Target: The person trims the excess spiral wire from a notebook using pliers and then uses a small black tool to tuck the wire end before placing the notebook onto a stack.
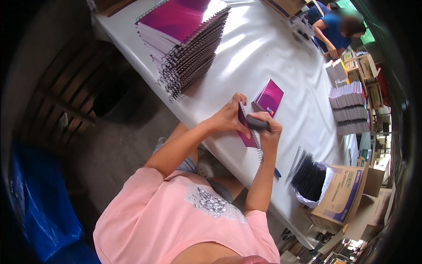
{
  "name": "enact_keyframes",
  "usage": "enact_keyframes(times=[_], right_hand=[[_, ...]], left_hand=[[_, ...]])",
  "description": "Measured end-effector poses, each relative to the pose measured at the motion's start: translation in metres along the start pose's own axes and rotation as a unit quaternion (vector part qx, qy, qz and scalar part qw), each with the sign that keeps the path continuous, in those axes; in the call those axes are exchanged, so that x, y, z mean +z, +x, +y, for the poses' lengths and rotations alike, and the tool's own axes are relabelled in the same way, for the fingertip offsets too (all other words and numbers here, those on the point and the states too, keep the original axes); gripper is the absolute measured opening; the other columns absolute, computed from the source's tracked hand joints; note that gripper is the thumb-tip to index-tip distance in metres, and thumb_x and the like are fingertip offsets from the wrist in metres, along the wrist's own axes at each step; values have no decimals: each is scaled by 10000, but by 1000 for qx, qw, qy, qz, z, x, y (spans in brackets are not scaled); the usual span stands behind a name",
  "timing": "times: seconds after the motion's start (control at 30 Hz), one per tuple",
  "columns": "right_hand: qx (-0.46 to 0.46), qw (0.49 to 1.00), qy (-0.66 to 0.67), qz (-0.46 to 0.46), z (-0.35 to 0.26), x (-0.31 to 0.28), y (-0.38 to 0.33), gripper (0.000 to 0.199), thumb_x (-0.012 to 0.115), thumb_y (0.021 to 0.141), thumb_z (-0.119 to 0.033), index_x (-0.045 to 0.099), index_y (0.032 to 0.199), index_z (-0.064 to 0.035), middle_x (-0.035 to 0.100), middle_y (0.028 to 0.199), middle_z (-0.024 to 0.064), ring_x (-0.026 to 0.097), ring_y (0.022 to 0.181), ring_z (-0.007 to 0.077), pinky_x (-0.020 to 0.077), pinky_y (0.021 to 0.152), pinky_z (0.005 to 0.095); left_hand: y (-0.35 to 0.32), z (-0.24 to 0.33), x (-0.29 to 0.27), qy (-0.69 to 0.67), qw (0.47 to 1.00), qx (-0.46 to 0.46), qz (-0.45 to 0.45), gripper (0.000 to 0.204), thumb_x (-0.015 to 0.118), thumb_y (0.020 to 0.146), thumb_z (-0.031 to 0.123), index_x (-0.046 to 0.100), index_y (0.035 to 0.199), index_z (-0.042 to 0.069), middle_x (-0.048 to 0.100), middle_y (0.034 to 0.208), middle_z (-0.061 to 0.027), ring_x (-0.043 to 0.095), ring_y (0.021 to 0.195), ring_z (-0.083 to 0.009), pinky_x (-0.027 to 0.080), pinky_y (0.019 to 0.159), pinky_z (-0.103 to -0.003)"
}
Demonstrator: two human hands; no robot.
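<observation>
My left hand (232, 115) grips a purple-covered notebook (249, 141), holding it tilted on its edge above the near side of the table. Along that notebook's edge runs a spiral wire (260, 154), its loose end trailing below. My right hand (270, 127) is closed around a rounded dark grey tool (257, 123) pressed close to the spiral edge; its exact kind is hard to make out. Just beyond my hands lies a small stack of purple notebooks (269, 97). To the left rises a tall pile of spiral-bound purple notebooks (193, 53).
A white cloth covers the table (237, 57). At right stands a cardboard box (338, 191) beside a bundle of black spiral wires (310, 178). A blue pen-like object (277, 172) lies near the edge. Stacked books (349, 108) and another person (336, 31) are farther off.
</observation>
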State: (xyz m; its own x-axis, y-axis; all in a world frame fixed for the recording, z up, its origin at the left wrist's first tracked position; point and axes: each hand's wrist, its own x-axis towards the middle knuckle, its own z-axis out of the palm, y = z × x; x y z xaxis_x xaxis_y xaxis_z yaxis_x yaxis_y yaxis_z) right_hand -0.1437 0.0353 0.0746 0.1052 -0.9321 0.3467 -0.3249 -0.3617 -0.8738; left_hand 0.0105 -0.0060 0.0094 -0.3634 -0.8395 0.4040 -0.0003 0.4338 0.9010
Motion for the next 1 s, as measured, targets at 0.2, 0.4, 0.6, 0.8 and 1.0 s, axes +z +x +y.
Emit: enact_keyframes(times=[0.2, 0.4, 0.6, 0.8, 1.0], right_hand=[[99, 949, -299, 30, 22, -36, -9, 301, 606, 710, 2, 693, 990, -66, 664, 972, 137, 608, 957, 271, 471, 837, 336], [176, 897, -400, 66, -7, -76, -99, 599, 661, 795, -204, 452, 1356, -181, 414, 1378, 176, 391, 1253, 351, 302, 1038, 429], [185, 846, -496, 69, 6, -53, -198, 463, 584, 876, -283, 511, 1308, -134, 444, 1293, 157, 358, 1227, 361, 278, 1025, 485], [130, 924, -300, 199, -59, -2, -126, 367, 610, 875, -230, 594, 1236, -163, 481, 1141, 141, 460, 1044, 296, 351, 928, 408], [15, 941, -298, 157, -106, 13, -75, 362, 639, 853, -274, 628, 1201, -176, 502, 1129, 139, 467, 1041, 297, 356, 927, 404]], left_hand=[[0, -11, 7, -39, 999, 22, 22, 813, 866, 587, 318, 295, 1098, 47, 370, 1000, -107, 421, 957, -252, 375, 869, -305], [-5, 16, -10, -286, 939, -187, 33, 238, 735, 805, 140, 525, 852, 37, 550, 731, 37, 497, 680, -52, 426, 637, -206], [-11, 41, 4, -332, 918, -148, 160, 163, 804, 696, 49, 658, 769, 46, 643, 728, 10, 539, 643, -55, 455, 597, -216], [-12, 76, -2, -64, 972, 3, 226, 188, 789, 665, -52, 667, 792, 14, 635, 793, -74, 603, 733, -108, 491, 633, -212], [-16, 82, -7, -55, 963, 46, 260, 185, 832, 629, 28, 696, 751, 56, 626, 694, -25, 543, 672, -109, 444, 560, -229]])
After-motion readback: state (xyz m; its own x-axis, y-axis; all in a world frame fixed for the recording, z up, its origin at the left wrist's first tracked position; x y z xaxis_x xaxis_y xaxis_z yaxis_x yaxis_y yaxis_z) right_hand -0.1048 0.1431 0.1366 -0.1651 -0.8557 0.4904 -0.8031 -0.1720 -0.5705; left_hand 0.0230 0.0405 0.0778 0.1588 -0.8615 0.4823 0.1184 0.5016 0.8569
